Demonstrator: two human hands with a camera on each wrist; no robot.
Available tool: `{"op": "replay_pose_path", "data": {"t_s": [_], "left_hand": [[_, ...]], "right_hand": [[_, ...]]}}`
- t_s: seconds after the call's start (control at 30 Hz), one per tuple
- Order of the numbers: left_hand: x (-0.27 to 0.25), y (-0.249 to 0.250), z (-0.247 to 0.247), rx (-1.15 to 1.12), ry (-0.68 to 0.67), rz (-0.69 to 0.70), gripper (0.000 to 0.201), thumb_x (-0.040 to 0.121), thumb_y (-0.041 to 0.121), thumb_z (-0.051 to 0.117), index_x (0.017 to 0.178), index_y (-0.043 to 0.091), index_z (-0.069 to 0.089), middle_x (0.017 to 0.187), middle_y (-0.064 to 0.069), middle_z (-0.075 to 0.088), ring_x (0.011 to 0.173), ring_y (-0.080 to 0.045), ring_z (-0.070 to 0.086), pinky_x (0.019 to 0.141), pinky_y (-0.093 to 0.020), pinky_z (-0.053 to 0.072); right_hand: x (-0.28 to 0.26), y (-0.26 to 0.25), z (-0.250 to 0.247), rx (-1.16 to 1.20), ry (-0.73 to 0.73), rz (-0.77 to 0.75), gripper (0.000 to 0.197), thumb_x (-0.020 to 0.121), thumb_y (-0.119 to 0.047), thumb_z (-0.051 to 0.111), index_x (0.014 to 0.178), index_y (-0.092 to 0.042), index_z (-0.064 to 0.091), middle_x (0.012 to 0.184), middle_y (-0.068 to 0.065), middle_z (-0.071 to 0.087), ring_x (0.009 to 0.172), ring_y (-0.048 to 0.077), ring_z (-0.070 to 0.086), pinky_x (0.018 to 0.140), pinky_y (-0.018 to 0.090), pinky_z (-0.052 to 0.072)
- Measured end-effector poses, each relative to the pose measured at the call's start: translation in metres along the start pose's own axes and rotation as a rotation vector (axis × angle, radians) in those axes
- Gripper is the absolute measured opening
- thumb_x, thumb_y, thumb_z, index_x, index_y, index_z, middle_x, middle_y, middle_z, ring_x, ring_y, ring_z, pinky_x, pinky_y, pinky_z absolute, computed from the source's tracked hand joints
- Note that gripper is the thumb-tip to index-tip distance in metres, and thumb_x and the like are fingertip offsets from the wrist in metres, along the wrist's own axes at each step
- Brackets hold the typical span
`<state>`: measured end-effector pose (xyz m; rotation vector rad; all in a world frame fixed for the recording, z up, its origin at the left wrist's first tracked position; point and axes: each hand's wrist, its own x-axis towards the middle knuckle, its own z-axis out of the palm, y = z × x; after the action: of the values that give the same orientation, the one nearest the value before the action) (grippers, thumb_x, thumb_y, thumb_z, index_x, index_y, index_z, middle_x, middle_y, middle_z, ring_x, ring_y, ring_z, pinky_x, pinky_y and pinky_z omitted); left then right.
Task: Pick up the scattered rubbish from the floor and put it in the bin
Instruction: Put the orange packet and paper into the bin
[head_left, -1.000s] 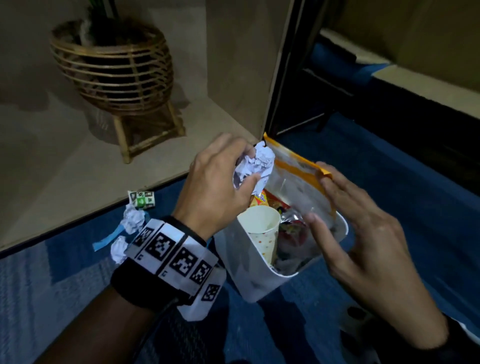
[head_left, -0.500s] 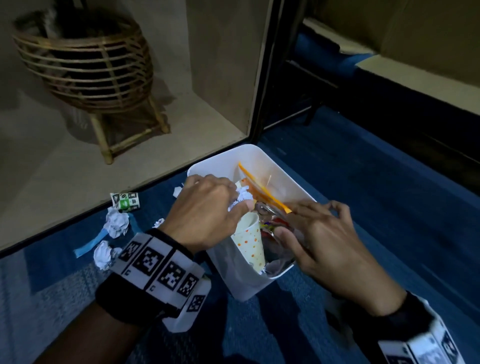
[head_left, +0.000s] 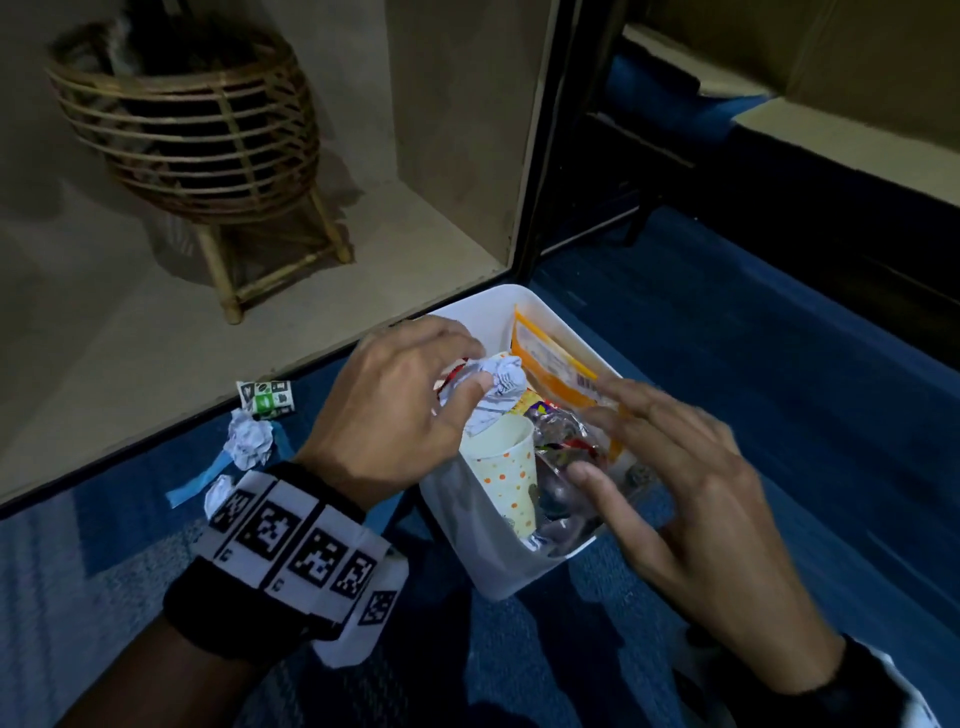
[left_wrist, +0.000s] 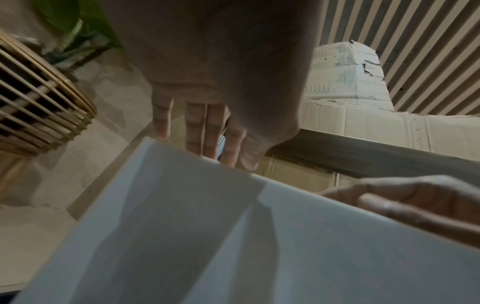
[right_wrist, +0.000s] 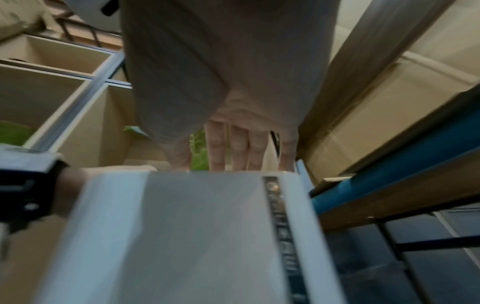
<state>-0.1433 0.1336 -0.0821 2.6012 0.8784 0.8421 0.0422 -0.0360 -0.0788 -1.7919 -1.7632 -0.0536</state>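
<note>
The white bin (head_left: 488, 566) stands on the blue carpet. It holds a dotted paper cup (head_left: 511, 475), an orange packet (head_left: 553, 366) and a clear shiny wrapper (head_left: 563, 441). My left hand (head_left: 467, 364) is over the bin's left side and grips a crumpled paper ball (head_left: 496, 382) above the cup. My right hand (head_left: 597, 441) hovers over the wrapper, fingers spread and blurred, holding nothing. In the left wrist view my fingers (left_wrist: 202, 131) reach past the bin wall (left_wrist: 233, 236). On the floor to the left lie a green-and-white carton (head_left: 265, 400), a paper ball (head_left: 250, 439), a blue strip (head_left: 200, 480) and a smaller paper ball (head_left: 218, 491).
A rattan plant stand (head_left: 192, 140) sits on the pale raised floor at the back left. A dark upright post (head_left: 545, 156) and a wooden panel (head_left: 457, 119) rise just behind the bin. Low dark furniture (head_left: 779, 182) runs along the right.
My right hand has lifted off the wrapper and packet, and its fingers have spread. My left hand has risen slightly, still gripping the paper ball. The orange packet now lies inside the bin.
</note>
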Motion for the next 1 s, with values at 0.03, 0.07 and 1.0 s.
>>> {"op": "replay_pose_path", "data": {"t_s": [0.03,0.07,1.0], "left_hand": [[-0.001,-0.002,0.000,0.031,-0.061,0.006,0.032,0.094,0.041,0.049,0.103,0.020,0.071,0.107,0.006,0.070,0.104,-0.014,0.063,0.098,-0.042,0.046],[-0.003,-0.004,0.001,0.085,-0.152,0.000,0.037,0.096,0.047,0.040,0.100,0.025,0.070,0.104,0.009,0.069,0.105,-0.011,0.061,0.106,-0.045,0.038],[-0.148,-0.168,0.057,-0.056,-0.196,-0.759,0.023,0.075,0.016,0.056,0.089,0.010,0.074,0.098,-0.013,0.070,0.096,-0.032,0.064,0.085,-0.032,0.047]], "right_hand": [[0.000,-0.005,0.001,0.025,0.020,-0.026,0.036,0.091,-0.037,0.067,0.122,-0.019,0.069,0.140,-0.007,0.058,0.134,0.011,0.050,0.106,0.046,0.041],[0.000,-0.011,0.001,0.058,0.041,-0.059,0.034,0.091,-0.034,0.068,0.119,-0.016,0.070,0.138,-0.004,0.060,0.134,0.012,0.051,0.105,0.047,0.042],[-0.007,-0.072,0.272,0.177,-0.460,-0.025,0.046,0.081,-0.017,0.072,0.124,-0.002,0.064,0.132,0.024,0.059,0.121,0.041,0.059,0.103,0.045,0.048]]}}
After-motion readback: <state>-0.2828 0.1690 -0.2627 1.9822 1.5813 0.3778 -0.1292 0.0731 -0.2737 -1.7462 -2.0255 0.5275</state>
